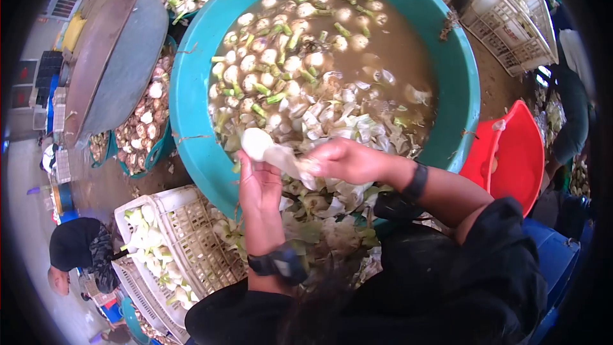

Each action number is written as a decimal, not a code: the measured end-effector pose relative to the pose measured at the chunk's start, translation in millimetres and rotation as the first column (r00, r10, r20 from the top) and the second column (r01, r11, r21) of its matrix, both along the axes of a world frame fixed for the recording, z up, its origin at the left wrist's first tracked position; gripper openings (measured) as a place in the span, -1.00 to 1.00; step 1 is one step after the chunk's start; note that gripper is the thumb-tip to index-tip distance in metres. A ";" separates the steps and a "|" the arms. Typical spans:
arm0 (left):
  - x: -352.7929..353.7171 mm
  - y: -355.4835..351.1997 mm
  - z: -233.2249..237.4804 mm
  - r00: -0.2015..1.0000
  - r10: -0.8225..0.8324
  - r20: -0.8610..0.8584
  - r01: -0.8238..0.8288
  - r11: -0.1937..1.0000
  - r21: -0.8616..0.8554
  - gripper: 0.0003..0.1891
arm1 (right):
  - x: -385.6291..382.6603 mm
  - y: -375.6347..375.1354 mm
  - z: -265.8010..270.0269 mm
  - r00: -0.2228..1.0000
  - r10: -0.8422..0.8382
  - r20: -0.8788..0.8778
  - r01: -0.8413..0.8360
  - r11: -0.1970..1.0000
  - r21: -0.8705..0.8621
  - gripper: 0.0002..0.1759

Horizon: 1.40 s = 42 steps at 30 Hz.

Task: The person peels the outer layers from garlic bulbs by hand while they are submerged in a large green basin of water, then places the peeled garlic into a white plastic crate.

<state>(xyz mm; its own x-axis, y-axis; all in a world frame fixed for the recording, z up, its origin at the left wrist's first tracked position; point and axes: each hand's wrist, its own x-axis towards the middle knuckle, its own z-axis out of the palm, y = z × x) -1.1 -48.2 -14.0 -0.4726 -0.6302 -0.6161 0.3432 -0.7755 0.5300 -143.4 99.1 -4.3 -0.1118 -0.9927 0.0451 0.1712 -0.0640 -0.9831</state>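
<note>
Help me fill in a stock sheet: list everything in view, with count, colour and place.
big tub: one, teal, centre
water: brown, inside the big tub
bulbs: too many to count, whitish with green stems, in the water
peels: many, pale, in the big tub
white bulb: one, white, over the tub's near side
loose peel: one, pale, beside the white bulb
crates: several, off-white, lower left and upper right
red tub: one, red, right
metal trough: one, grey and rusty, upper left
other people: at least two, dark clothing, lower left and right edge
wristbands: two, black, one per wrist
left hand: one, bare, holding the white bulb
right hand: one, bare, gripping the loose peel
</note>
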 end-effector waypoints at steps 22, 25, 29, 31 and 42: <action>-10.8 39.1 22.6 0.891 0.318 0.323 -0.156 0.884 -0.440 -0.68 | -4.5 -37.2 -16.7 0.583 -0.147 -0.799 0.396 0.910 0.121 -0.83; 5.1 23.8 17.7 0.937 0.162 0.309 -0.162 0.986 -0.025 -0.63 | -18.8 -30.2 -9.0 0.473 0.203 -0.858 0.416 0.806 0.420 -0.66; 9.6 29.7 20.8 0.964 0.106 0.244 -0.113 0.994 0.011 -0.74 | 19.3 -40.3 18.0 0.646 0.052 -0.762 0.121 0.978 0.169 -0.56; 48.9 9.5 11.1 0.967 0.245 0.076 -0.237 0.967 -0.095 -0.83 | 20.2 -49.4 16.5 0.576 0.280 -0.768 0.004 0.939 0.345 -0.60; 112.8 -41.2 50.0 0.887 0.462 0.012 -0.420 0.816 -0.396 -0.80 | -57.0 -139.2 -76.9 0.590 0.174 -0.789 0.542 0.638 0.547 -0.45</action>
